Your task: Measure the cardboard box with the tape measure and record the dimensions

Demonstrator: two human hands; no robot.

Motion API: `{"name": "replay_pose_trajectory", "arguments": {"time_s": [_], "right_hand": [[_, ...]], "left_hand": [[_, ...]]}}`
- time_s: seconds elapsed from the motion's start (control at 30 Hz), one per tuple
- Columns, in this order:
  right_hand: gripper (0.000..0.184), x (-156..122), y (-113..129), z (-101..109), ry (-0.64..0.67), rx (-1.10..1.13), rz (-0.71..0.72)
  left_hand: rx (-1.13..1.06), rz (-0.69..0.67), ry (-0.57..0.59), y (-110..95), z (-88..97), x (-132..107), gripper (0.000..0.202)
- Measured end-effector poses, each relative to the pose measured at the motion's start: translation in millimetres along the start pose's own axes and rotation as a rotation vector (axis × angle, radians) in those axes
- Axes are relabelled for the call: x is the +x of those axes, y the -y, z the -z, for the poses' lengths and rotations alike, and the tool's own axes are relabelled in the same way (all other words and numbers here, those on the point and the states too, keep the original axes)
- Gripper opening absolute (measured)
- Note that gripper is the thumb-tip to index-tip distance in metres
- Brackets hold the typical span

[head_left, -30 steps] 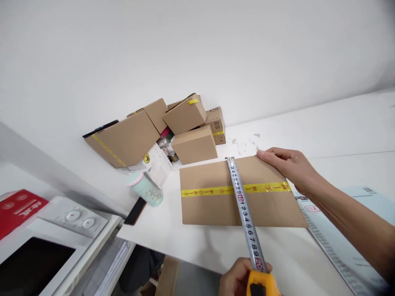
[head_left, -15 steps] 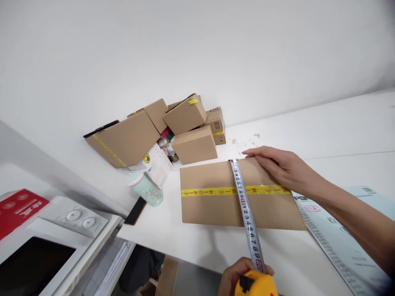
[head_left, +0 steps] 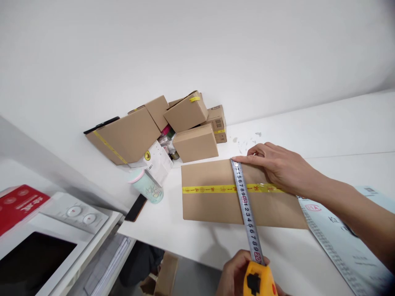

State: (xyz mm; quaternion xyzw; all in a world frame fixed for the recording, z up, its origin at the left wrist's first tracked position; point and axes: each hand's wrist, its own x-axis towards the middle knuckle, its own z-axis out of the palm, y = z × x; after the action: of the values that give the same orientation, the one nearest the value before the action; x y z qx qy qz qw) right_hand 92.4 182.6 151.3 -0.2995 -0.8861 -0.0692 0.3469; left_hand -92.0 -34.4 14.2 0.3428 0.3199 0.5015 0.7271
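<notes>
A long cardboard box [head_left: 210, 207] with yellow printed tape across its top lies on the white table. A metal measuring blade runs over it from the far edge toward me. At the bottom, my left hand [head_left: 233, 273] is closed around the yellow case of the tape measure [head_left: 262, 277], just beyond the near side of the box. My right hand [head_left: 277, 164] rests over the far right part of the box. Its index finger presses the blade's end at the far edge, with the other fingers bent and partly hidden. The 20 mark shows near the case.
Several cardboard boxes [head_left: 196, 144] are piled against the wall. A mint cup with a pink lid [head_left: 148, 187] stands at the left beside a dark flat object [head_left: 135, 209]. Lower left is a white microwave [head_left: 95, 236]. A pale blue printed sheet [head_left: 345, 246] lies under my right forearm.
My right hand has shifted left, and its index finger now lies on the blade's end. My left hand and the tape measure case have moved slightly, and the case has turned more upright.
</notes>
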Motion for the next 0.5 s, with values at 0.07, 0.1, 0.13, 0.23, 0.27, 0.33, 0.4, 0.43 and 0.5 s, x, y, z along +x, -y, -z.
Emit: {"name": "replay_pose_trajectory", "arguments": {"time_s": [0.07, 0.1, 0.13, 0.23, 0.27, 0.33, 0.4, 0.43, 0.5], "right_hand": [[0.06, 1, 1, 0, -0.007, -0.007, 0.005], [0.061, 1, 1, 1, -0.012, -0.011, 0.009], [0.061, 1, 1, 1, -0.012, -0.013, 0.013], [0.062, 0, 2, 2, -0.005, -0.018, 0.018], [0.062, 0, 2, 2, -0.005, -0.018, 0.017], [0.062, -1, 2, 2, -0.007, -0.017, 0.014], [0.062, -2, 3, 2, -0.009, -0.012, 0.009], [0.061, -2, 3, 2, -0.009, -0.007, 0.005], [0.06, -3, 3, 1, -0.007, 0.003, 0.0]], "left_hand": [[0.005, 0.017, -0.01, -4, -1.0, 1, 0.067], [0.016, 0.039, -0.027, -6, -1.7, 0, 0.06], [0.032, 0.063, -0.047, -9, -2.2, -1, 0.054], [0.064, 0.091, -0.056, -15, -0.9, -7, 0.061], [0.063, 0.079, -0.049, -15, 0.4, -9, 0.069], [0.053, 0.051, -0.023, -16, 3.0, -12, 0.082], [0.049, 0.037, -0.007, -18, 4.1, -13, 0.084], [0.052, 0.038, -0.007, -19, 3.9, -14, 0.083], [0.052, 0.05, -0.006, -22, 1.9, -14, 0.079]]}}
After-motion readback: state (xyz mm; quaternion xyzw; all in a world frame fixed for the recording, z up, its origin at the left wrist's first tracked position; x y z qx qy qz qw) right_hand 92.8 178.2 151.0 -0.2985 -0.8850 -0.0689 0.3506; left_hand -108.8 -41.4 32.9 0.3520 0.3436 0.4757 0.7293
